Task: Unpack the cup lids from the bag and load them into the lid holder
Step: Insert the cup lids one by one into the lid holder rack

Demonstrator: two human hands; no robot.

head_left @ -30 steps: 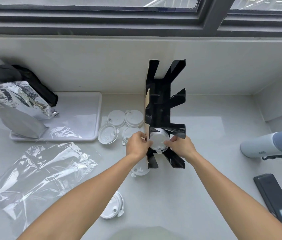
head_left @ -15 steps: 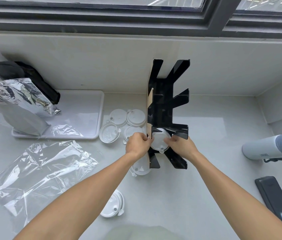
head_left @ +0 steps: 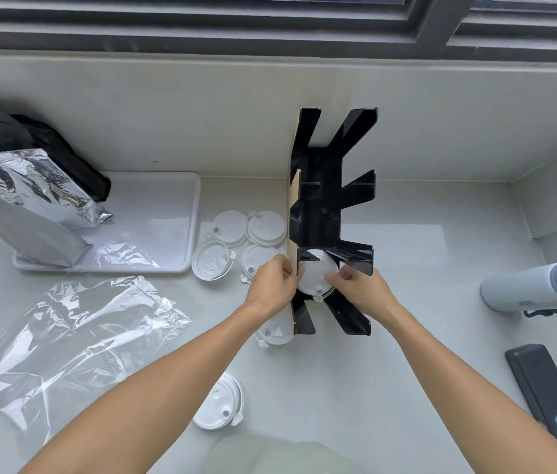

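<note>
A black lid holder (head_left: 325,206) with slanted arms stands on the counter against the back wall. A white cup lid (head_left: 314,275) sits in its lowest front slot. My left hand (head_left: 272,289) pinches the lid's left edge and my right hand (head_left: 359,290) pinches its right edge. Several loose white lids (head_left: 248,227) lie left of the holder, one lid (head_left: 277,333) by its front foot under my left wrist, and another lid (head_left: 220,403) near the counter's front. The empty clear plastic bag (head_left: 71,340) lies flat at the left.
A white tray (head_left: 164,213) at the back left carries a silver foil pouch (head_left: 20,203), with a black bag (head_left: 41,142) behind it. A pale blue bottle (head_left: 540,289) lies on its side at the right, and a black power bank (head_left: 544,388) sits nearer the front.
Both hands stay on the lid in the lowest slot; they have shifted only slightly, the lid seated a little deeper between the holder's arms.
</note>
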